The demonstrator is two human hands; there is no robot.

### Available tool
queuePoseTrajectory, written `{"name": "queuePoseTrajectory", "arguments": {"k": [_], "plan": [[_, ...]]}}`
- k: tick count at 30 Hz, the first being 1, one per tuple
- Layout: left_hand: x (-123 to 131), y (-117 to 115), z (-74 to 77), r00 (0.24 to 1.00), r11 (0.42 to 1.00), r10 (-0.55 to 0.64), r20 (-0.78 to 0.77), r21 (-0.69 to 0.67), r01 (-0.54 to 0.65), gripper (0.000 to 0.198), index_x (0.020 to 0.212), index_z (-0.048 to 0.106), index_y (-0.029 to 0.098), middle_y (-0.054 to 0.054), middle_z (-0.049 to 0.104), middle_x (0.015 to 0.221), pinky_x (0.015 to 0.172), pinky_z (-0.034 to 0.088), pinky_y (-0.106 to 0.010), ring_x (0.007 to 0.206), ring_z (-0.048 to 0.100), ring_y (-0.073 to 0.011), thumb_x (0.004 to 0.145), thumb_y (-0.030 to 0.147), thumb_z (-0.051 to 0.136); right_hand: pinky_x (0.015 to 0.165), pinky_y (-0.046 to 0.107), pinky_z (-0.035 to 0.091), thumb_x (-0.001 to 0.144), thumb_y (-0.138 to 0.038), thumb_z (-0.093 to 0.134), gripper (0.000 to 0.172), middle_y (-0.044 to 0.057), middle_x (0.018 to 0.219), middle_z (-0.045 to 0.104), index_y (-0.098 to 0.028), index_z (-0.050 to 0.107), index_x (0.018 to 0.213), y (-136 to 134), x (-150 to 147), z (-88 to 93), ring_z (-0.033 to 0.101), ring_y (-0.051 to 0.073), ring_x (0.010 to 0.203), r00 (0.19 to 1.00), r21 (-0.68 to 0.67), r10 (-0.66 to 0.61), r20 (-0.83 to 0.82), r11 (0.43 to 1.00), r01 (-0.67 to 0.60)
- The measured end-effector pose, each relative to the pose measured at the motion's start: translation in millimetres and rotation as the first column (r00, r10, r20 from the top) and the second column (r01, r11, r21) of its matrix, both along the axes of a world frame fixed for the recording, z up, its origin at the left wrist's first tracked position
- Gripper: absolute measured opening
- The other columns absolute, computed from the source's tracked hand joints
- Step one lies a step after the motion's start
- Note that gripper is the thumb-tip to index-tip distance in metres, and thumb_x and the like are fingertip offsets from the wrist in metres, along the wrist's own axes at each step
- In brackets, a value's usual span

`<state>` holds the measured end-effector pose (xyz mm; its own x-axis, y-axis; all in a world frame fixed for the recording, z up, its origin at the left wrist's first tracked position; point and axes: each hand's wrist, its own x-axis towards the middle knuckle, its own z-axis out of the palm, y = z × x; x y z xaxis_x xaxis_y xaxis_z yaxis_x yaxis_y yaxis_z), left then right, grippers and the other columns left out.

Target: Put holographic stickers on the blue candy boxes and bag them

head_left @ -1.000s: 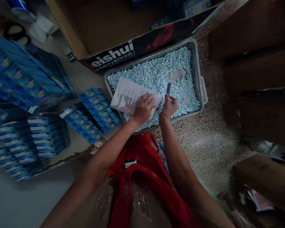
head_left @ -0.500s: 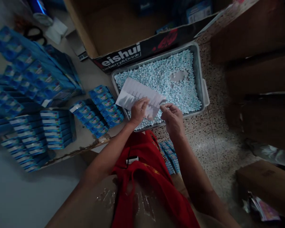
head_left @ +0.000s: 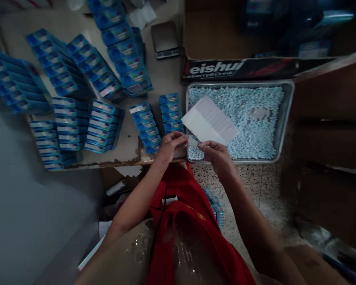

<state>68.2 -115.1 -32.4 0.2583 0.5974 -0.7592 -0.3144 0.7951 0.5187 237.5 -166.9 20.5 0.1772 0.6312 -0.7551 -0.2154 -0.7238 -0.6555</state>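
Both hands hold a white ridged sheet (head_left: pixel 210 123) by its near edge, above the near left corner of a metal tray (head_left: pixel 287 118). My left hand (head_left: pixel 170 145) pinches the sheet's left corner. My right hand (head_left: pixel 216 155) pinches the same edge a little to the right. The tray is filled with small pale blue and white pellets (head_left: pixel 240 107), with one bare patch (head_left: pixel 259 113) showing the tray bottom. Two short rows of small blue boxes (head_left: pixel 158 118) lie on the table just left of the tray, nearest my left hand.
Several stacks of blue boxes (head_left: pixel 77 87) cover the table (head_left: pixel 163 85) to the left. A small scale (head_left: pixel 165 39) sits at the back. An open cardboard carton (head_left: pixel 240 68) stands behind the tray. Brown cartons (head_left: pixel 329 130) line the right. More blue packs (head_left: pixel 215 206) lie on the speckled floor.
The view has swung left, showing more of the table. Both hands lifted the sheet off the pellets and drew it toward the tray's near left corner. The dark strip in my right hand is gone from sight.
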Motion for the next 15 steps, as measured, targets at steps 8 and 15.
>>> {"name": "queuePoseTrajectory", "arguments": {"k": [8,15], "plan": [[-76.2,-20.9,2.4,0.853,0.917,0.395,-0.342,0.199,-0.346,0.028,0.076,0.067,0.021,0.004,0.065,0.066,0.059,0.049,-0.022,0.06,0.06,-0.0098,0.068,0.039,0.086,0.056,0.028,0.036,0.074,-0.065,0.076,0.046,0.0,0.063,0.064,-0.019,0.074,0.075,42.2,-83.9,-29.7,0.051,0.014,0.058,0.881,0.136,0.266,0.392,0.93,-0.341],[-125.8,22.2,-36.0,0.681,0.872,0.485,-0.549,0.366,-0.326,0.017,0.079,0.068,0.021,0.002,0.069,0.079,0.07,0.049,-0.022,0.074,0.061,-0.0112,0.083,0.036,0.073,0.07,0.032,0.042,0.089,-0.04,0.068,0.022,0.009,0.083,0.076,-0.021,0.078,0.084,128.5,-156.8,-54.5,0.066,0.023,0.079,0.392,-0.085,0.462,0.795,0.725,-0.683]]}}
